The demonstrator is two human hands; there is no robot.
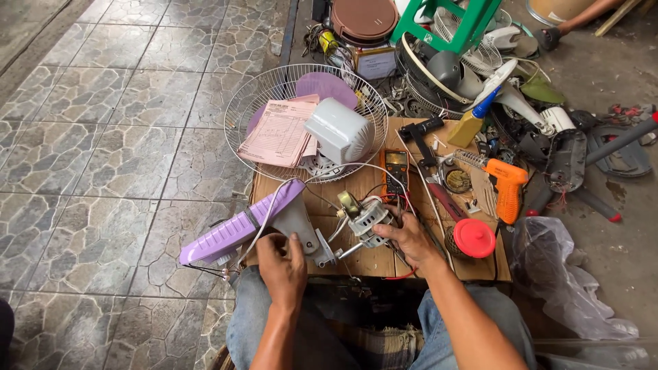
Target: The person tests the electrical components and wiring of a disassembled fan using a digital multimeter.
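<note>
Head view, looking down over the knees at a low wooden worktop. Left hand at the near edge, fingers curled and closed around the grey neck of a purple fan base, which hangs off the near left corner toward the tiled floor. Right hand near the middle of the near edge, fingers pinched together on red and black wires beside the bare fan motor; exactly what the fingertips grip is too small to tell. The motor lies just right of the neck, its shaft pointing toward the near edge. A multimeter lies just behind the motor. Toward the far left corner, a wire fan guard holds a grey motor cover and a pink paper pad. Right side: orange soldering gun, red lid at the near right. Progress, by my reading: the fan is fully stripped, guard and cover off, motor exposed; wiring work is under way, reassembly not yet begun.
</note>
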